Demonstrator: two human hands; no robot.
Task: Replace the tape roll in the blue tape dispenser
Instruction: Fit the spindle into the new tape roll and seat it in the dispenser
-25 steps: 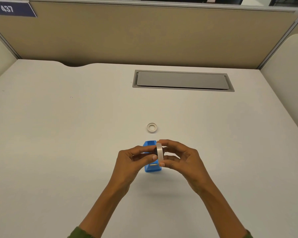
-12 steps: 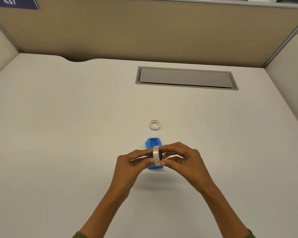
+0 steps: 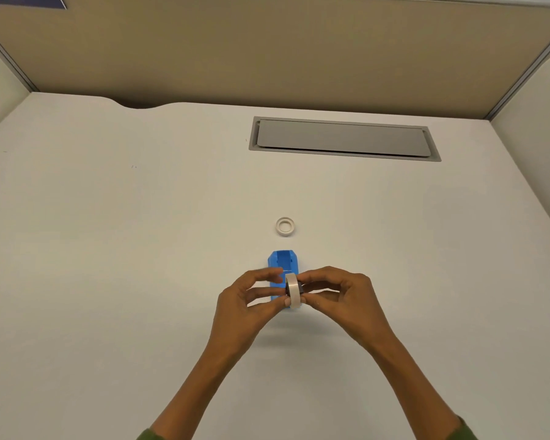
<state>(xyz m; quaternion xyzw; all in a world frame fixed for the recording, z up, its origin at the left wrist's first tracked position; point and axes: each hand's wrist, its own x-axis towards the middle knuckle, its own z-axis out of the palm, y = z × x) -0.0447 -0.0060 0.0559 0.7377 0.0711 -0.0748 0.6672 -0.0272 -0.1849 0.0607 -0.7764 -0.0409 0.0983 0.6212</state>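
The blue tape dispenser (image 3: 282,263) lies on the white desk, its near half hidden behind my fingers. Just above it I hold a white tape roll (image 3: 293,290) on edge, with a dark hub showing in its centre. My left hand (image 3: 251,301) pinches the roll from the left with thumb and fingertips. My right hand (image 3: 340,296) grips it from the right. A small, nearly empty white tape ring (image 3: 285,226) lies flat on the desk beyond the dispenser.
A grey rectangular cable hatch (image 3: 343,139) is set into the desk at the back. Tan partition walls (image 3: 267,49) enclose the desk on three sides.
Both hands have stayed together on the roll above the dispenser; the fingers have shifted slightly around it and the dark hub now shows inside the roll. My view tilted down a little.
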